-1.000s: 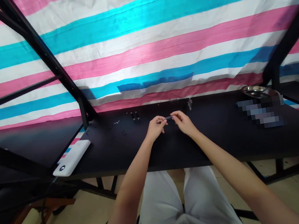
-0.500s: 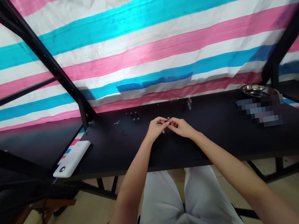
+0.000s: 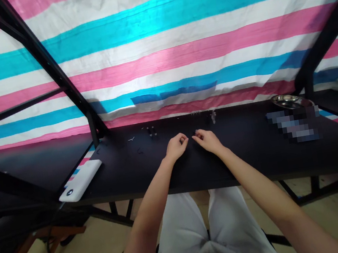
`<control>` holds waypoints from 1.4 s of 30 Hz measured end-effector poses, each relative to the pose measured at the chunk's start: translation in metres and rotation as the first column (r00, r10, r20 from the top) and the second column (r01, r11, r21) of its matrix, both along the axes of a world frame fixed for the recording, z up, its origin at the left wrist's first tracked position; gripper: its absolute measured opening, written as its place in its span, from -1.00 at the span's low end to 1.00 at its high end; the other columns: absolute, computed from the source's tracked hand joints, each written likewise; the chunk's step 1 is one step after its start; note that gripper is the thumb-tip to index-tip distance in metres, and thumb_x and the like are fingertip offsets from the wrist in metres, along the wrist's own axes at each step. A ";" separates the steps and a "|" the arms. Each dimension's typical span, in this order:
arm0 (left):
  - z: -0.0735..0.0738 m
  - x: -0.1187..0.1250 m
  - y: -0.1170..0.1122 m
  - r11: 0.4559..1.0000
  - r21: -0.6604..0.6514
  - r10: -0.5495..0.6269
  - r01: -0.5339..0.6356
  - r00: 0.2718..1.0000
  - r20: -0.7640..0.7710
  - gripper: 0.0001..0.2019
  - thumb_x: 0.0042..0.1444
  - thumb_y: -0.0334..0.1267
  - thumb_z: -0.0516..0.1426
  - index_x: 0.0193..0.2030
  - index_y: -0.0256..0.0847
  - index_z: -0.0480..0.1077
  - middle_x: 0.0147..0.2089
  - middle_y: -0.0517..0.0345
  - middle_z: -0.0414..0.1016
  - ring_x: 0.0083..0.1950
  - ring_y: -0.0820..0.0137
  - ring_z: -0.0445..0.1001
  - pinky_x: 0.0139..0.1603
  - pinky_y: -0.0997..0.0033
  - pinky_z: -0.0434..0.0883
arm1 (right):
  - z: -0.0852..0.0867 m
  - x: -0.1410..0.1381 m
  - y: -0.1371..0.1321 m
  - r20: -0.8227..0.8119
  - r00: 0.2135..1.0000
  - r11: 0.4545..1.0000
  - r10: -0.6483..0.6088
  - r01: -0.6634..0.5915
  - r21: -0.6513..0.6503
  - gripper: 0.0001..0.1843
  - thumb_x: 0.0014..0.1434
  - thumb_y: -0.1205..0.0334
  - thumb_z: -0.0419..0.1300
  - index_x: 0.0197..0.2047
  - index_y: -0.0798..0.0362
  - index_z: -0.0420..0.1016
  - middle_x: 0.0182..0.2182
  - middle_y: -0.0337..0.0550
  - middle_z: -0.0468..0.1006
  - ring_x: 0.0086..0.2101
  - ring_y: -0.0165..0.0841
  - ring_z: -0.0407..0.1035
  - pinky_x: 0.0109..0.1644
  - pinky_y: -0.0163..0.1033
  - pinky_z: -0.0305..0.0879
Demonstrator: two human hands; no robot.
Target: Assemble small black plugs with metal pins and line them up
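Note:
My left hand (image 3: 176, 146) is over the middle of the black table (image 3: 125, 172), its thumb and fingertips pinched together. Whatever it may hold is too small to make out. Just to its right, a small gap away, my right hand (image 3: 207, 141) is closed in a pinch on a small dark piece (image 3: 194, 132), mostly hidden by the fingers. Beyond the left hand stand two small dark pieces with pale ends (image 3: 152, 131). A thin white scrap (image 3: 131, 139) lies left of them. Past the right hand is a small clear, shiny item (image 3: 213, 116).
A white box-shaped device (image 3: 81, 181) with a round dark mark rests at the table's left end. On the right are a round metal dish (image 3: 292, 101) and a pixelated item (image 3: 294, 126). Black metal frame posts (image 3: 58, 73) rise at both sides before a striped sheet (image 3: 158, 55).
My hands, touching at the fingertips before, have come apart sideways. The small dark piece has stayed with my right hand.

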State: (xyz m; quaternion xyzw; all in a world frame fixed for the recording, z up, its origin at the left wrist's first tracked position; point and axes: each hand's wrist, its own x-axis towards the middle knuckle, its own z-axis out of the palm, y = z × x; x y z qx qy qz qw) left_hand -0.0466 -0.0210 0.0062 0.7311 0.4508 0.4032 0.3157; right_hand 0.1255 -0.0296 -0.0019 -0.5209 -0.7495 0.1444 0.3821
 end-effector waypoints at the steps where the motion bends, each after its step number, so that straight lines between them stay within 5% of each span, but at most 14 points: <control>1: -0.002 -0.001 0.001 0.998 0.053 0.026 -0.023 0.998 -0.062 -0.85 0.03 -0.19 0.09 -0.33 -0.23 0.35 -0.49 0.26 0.36 -0.61 0.60 0.23 -0.54 0.58 0.19 | 0.002 0.003 0.001 0.008 0.998 0.998 -0.058 0.058 0.002 -0.78 0.11 0.06 0.07 -0.38 0.02 0.41 -0.53 -0.21 0.47 -0.50 -0.38 0.33 -0.38 -0.31 0.17; 6: -0.006 -0.004 0.004 0.987 0.142 0.101 -0.078 0.981 -0.164 -0.84 0.07 -0.20 0.05 -0.34 -0.21 0.40 -0.50 0.23 0.38 -0.54 0.54 0.26 -0.48 0.56 0.19 | 0.006 0.029 0.008 0.063 0.916 0.916 -0.396 0.399 -0.038 -0.76 0.12 0.07 0.06 -0.33 0.02 0.45 -0.46 -0.12 0.53 -0.40 -0.29 0.40 -0.35 -0.28 0.19; 11: -0.007 -0.005 0.006 0.981 0.169 0.123 -0.094 0.977 -0.172 -0.84 0.06 -0.20 0.05 -0.35 -0.21 0.40 -0.50 0.24 0.38 -0.54 0.54 0.25 -0.47 0.56 0.18 | -0.003 0.049 0.022 0.125 0.834 0.828 -0.537 0.550 -0.109 -0.74 0.13 0.09 0.04 -0.26 0.04 0.47 -0.39 -0.06 0.55 -0.32 -0.24 0.42 -0.31 -0.25 0.21; 25: -0.001 -0.005 0.001 0.984 0.161 0.109 -0.073 0.968 -0.227 -0.85 0.07 -0.22 0.04 -0.36 -0.19 0.41 -0.53 0.24 0.39 -0.54 0.51 0.26 -0.47 0.53 0.18 | -0.010 0.053 0.057 0.269 0.809 0.821 -0.522 0.562 -0.099 -0.69 0.15 0.09 0.01 -0.21 0.07 0.49 -0.33 0.02 0.55 -0.29 -0.20 0.43 -0.28 -0.22 0.24; 42: -0.004 -0.008 0.004 0.985 0.149 0.116 -0.087 0.973 -0.201 -0.85 0.08 -0.21 0.04 -0.36 -0.19 0.39 -0.53 0.25 0.38 -0.54 0.53 0.28 -0.46 0.55 0.20 | -0.015 0.067 0.056 0.183 0.834 0.816 -0.521 0.549 -0.181 -0.78 0.14 0.19 0.08 -0.18 0.07 0.44 -0.26 0.01 0.54 -0.21 -0.23 0.41 -0.22 -0.24 0.22</control>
